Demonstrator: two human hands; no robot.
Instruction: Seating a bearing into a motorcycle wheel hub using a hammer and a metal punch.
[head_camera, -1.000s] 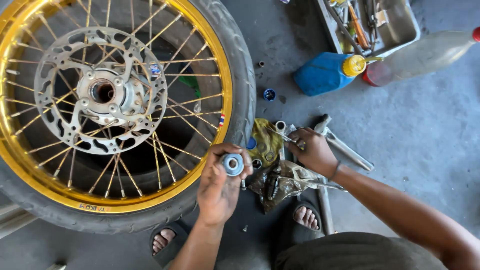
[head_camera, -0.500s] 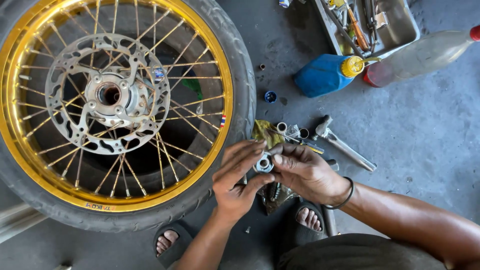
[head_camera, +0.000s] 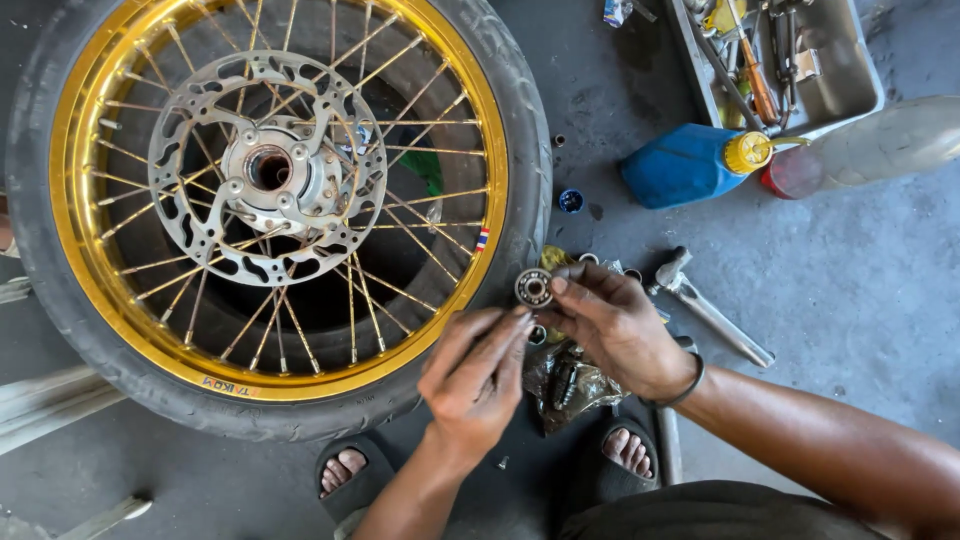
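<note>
Grey, stained concrete floor (head_camera: 860, 300). We pinch a round steel bearing (head_camera: 533, 288) in our right hand (head_camera: 612, 325), grip clenched, beside the rubber tyre (head_camera: 525, 150); left hand (head_camera: 478, 375) released, fingertips near it. Gold spoked rim (head_camera: 75, 150); blue plastic bottle (head_camera: 685, 165).

Right hand (head_camera: 615, 325) holds a small round bearing (head_camera: 534, 288) between fingertips, just beside the tyre of a motorcycle wheel (head_camera: 280, 215) lying flat on the concrete floor (head_camera: 850, 290). Left hand (head_camera: 478, 375) sits just below the bearing, fingers extended, tips close to it; contact cannot be confirmed. Wheel has a gold rim, wire spokes and a perforated brake disc (head_camera: 265, 170) at the hub. A crumpled bag of parts (head_camera: 565, 375) lies under the hands. Beyond: metal tool (head_camera: 710, 308), blue bottle with yellow cap (head_camera: 695, 163), grey tool tray (head_camera: 850, 85). Two sandalled feet visible at bottom.
</note>
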